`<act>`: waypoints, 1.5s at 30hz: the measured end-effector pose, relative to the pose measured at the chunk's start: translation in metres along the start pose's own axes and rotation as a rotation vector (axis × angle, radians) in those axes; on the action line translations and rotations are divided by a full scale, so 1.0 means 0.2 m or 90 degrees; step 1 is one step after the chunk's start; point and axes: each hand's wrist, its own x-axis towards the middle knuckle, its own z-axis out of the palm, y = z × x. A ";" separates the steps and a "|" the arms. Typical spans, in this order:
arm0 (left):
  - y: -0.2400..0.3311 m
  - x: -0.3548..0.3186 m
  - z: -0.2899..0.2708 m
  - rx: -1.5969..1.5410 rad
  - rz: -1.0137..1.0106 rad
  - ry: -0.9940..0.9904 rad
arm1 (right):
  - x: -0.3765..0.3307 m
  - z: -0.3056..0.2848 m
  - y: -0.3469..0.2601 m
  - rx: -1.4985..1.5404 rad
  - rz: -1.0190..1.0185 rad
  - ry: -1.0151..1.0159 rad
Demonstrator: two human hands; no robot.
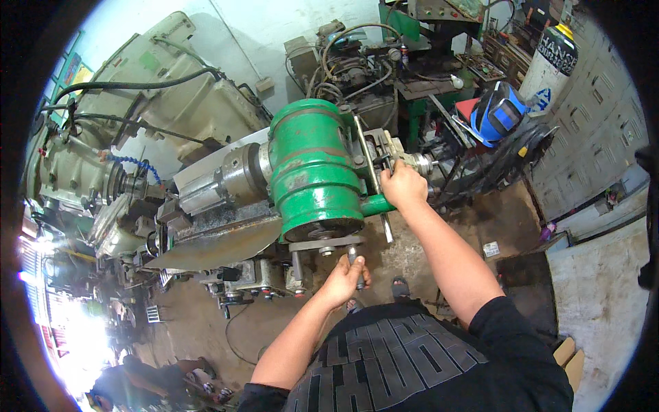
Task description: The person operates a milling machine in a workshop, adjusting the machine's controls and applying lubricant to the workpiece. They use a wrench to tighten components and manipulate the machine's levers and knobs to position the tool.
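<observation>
A green ribbed metal cylinder (312,161) is mounted on a lathe-like machine, directly ahead of me. Across its near end runs a flat metal crank bar (325,243) with a short upright grip at each end. My left hand (342,283) is closed round the right-hand crank handle (354,257). On the cylinder's right side, my right hand (406,185) is closed beside a long thin metal rod (367,154). A dark end shows above its fingers, but what it grips is mostly hidden.
A grey chuck (244,172) adjoins the cylinder's left side, above a curved metal sheet (220,246). A blue welding helmet (500,113) and a gas cylinder (549,65) stand at far right, near grey lockers (594,117). Another person (147,381) is low at lower left.
</observation>
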 end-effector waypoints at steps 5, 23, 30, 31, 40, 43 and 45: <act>0.01 -0.19 -0.31 0.058 -0.137 0.134 | -0.01 -0.03 0.00 0.009 0.033 -0.012; 0.11 -0.30 -0.35 -0.093 -0.096 0.150 | 0.00 -0.03 0.00 0.007 0.002 -0.027; 0.20 -0.13 0.03 -0.111 -0.015 0.028 | 0.00 0.00 -0.01 0.010 0.002 -0.043; 0.15 -0.07 0.05 -0.131 0.001 -0.010 | 0.00 0.00 0.00 0.011 0.007 -0.043; 0.11 -0.29 -0.34 -0.052 -0.089 0.147 | -0.02 -0.01 0.01 0.023 0.015 0.015; 0.24 -0.31 -0.25 -0.158 -0.037 0.079 | -0.02 0.00 0.00 0.014 0.010 -0.011; 0.24 -0.23 -0.10 -0.202 0.035 0.010 | -0.01 -0.01 -0.01 0.012 0.005 -0.025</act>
